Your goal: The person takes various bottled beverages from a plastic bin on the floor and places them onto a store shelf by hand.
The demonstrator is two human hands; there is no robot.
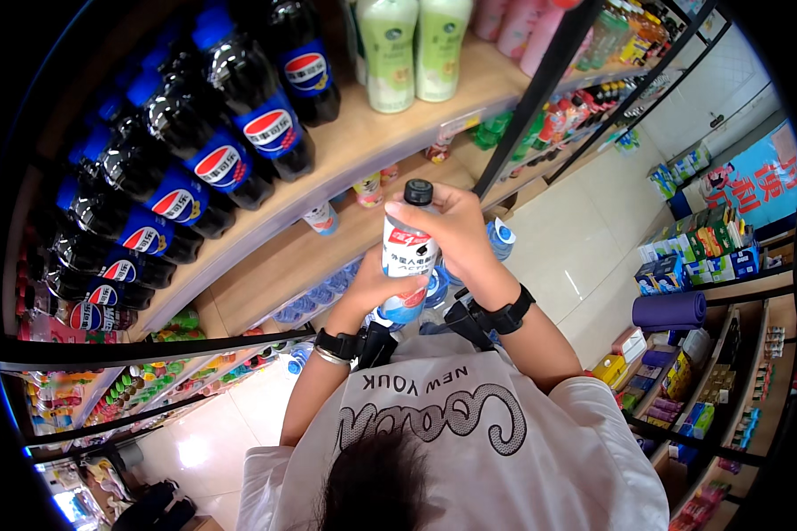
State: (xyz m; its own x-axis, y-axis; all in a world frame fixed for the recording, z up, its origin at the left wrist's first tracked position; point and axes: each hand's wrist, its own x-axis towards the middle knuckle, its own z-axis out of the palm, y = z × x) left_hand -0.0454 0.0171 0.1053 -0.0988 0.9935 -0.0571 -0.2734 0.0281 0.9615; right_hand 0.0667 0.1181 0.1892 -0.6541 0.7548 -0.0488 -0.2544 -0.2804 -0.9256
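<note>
A drink bottle (408, 255) with a black cap and a white, red and blue label is upright in front of my chest, held between both hands. My right hand (461, 222) wraps its upper part, thumb across the shoulder just below the cap. Lower down, my left hand (382, 282) grips the side and front, its thumb lying over the label. Parts of the fingers are hidden behind the bottle. Just beyond it is a lower wooden shelf (259, 302) that carries a similar white and blue bottle (321, 218).
Several Pepsi bottles (219, 166) line the upper shelf (345, 149) at left, beside green-and-white bottles (389, 60). A black shelf post (528, 109) rises right of my hands. Large water bottles (500, 239) stand low beyond my right wrist. At right, shelving holds a purple rolled mat (669, 310) and boxes.
</note>
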